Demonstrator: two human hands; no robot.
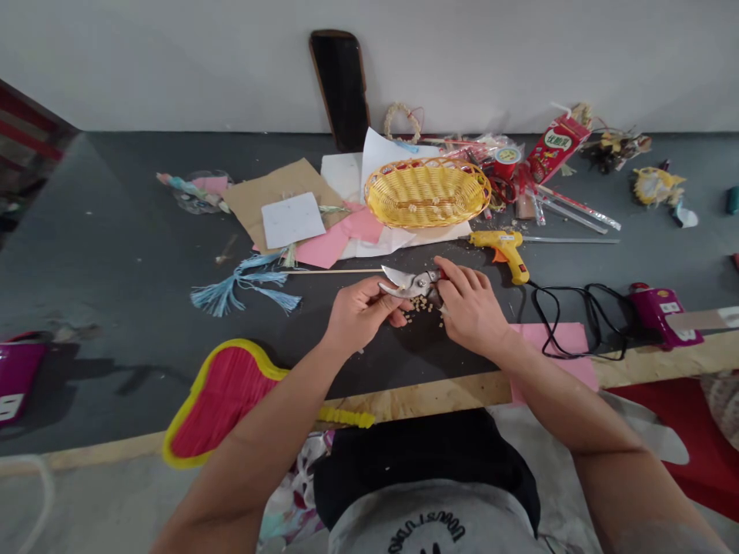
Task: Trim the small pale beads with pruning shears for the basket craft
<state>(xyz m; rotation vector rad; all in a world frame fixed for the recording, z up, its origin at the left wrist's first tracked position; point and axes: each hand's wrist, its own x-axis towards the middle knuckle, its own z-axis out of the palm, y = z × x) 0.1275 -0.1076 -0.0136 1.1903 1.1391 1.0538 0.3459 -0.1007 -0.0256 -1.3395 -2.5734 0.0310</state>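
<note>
I sat at a dark grey bench (98, 308), its things spread out ahead of me and my work pulled in close to its near edge. A red board with a yellow border (225, 404), shaped something like a guitar body, lay off to my left, out from under my forearm. Farther back, a yellow wicker basket (426, 160) sat on loose sheets of paper beside a piece of kraft paper (277, 192). A yellow hot glue gun (501, 250) lay to my right, and its black cord (589, 308) looped away toward a purple power strip (663, 315), well to the side of my hands. A blue tassel (242, 283) lay nearer my left.

The pruning shears (411, 283) were at the centre, held just above the bench, with their blades pointing left over a scatter of pale crumbs (423, 312). My right hand (470, 312) was closed around the red handles, keeping the blades slightly parted. My left hand (361, 312) steadied the work at the blades, but I could not tell whether its fingers (394, 304) held a small piece.
</note>
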